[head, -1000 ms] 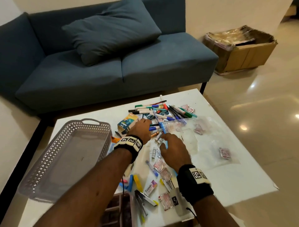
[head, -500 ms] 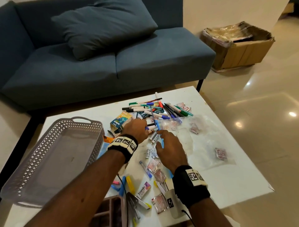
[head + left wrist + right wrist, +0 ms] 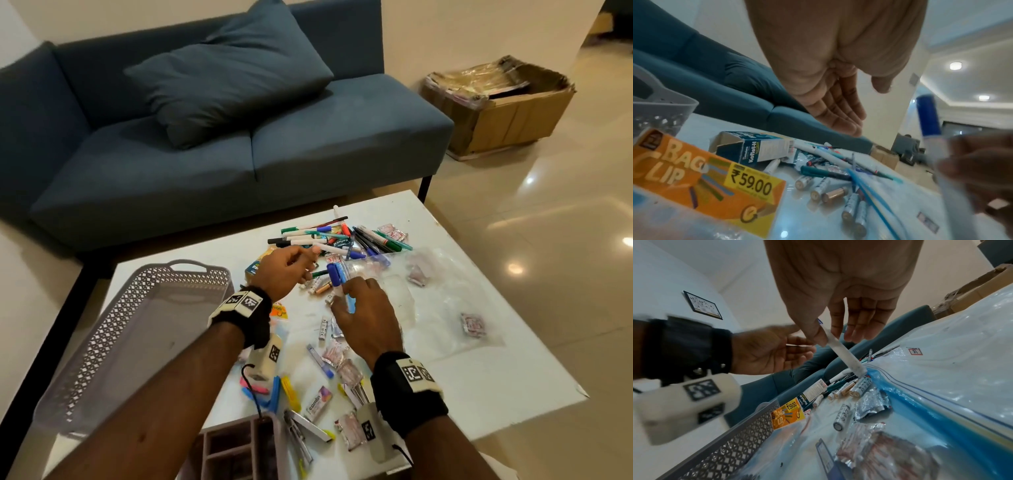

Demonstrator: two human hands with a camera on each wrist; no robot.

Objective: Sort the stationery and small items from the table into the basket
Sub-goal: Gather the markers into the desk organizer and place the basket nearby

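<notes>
A glossy white worktop (image 3: 479,394) is standing before a blue fabric sofa (image 3: 205,164), a perforated grey plastic basket (image 3: 113,339) at its left. Raised off the clutter since a second ago, the right hand (image 3: 368,320) is pinching a slim blue-capped marker (image 3: 337,279); the left hand (image 3: 286,270) is hovering beside it, fingers relaxed, holding nothing.

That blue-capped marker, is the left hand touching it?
Apart. The left wrist view shows the open left hand with clear background between it and the marker, which the right hand pinches.

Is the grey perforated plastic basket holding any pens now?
No, the grey perforated plastic basket shows only its bare floor in the head view.
</notes>
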